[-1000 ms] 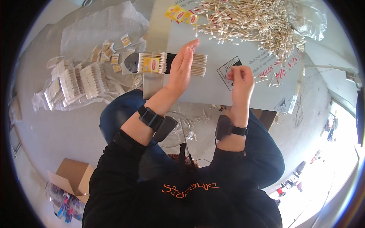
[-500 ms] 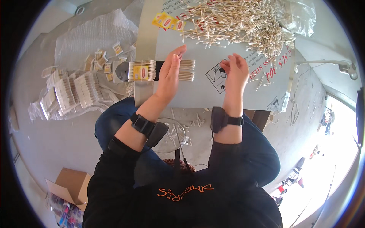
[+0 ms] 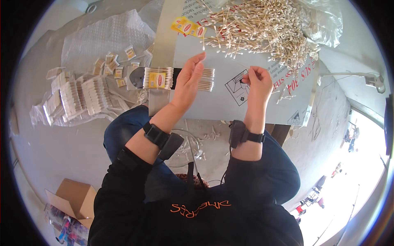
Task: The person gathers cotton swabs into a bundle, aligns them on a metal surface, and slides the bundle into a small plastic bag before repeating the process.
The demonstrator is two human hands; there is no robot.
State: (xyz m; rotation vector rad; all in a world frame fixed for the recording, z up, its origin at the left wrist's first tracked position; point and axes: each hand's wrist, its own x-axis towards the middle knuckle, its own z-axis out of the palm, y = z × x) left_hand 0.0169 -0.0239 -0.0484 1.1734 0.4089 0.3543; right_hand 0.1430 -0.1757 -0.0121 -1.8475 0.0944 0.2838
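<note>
My left hand [image 3: 188, 84] lies over a dark strip [image 3: 175, 78], its fingers stretched out and thumb alongside. Left of it, a bundle of cotton swabs [image 3: 168, 78] with a yellow label card [image 3: 157, 79] sits across the strip. To its right, the ends of a row of cotton swabs [image 3: 208, 78] show; the hand hides the rest. My right hand [image 3: 260, 84] is above the board, thumb and fingertips pinched together. Whatever they hold, if anything, is too small to make out. Beyond it spreads a large heap of loose cotton swabs [image 3: 256, 28].
Yellow label cards [image 3: 187, 27] lie at the far left of the grey board [image 3: 221, 110]. Stacked swab packs [image 3: 95, 95] rest on plastic wrap at the left. A clear bag [image 3: 326, 24] is behind the heap. An open cardboard box [image 3: 74, 197] stands lower left.
My right hand has drawn slightly nearer, and its fingers have come together in a pinch. The left hand stays over the strip. The whole view has shifted a little.
</note>
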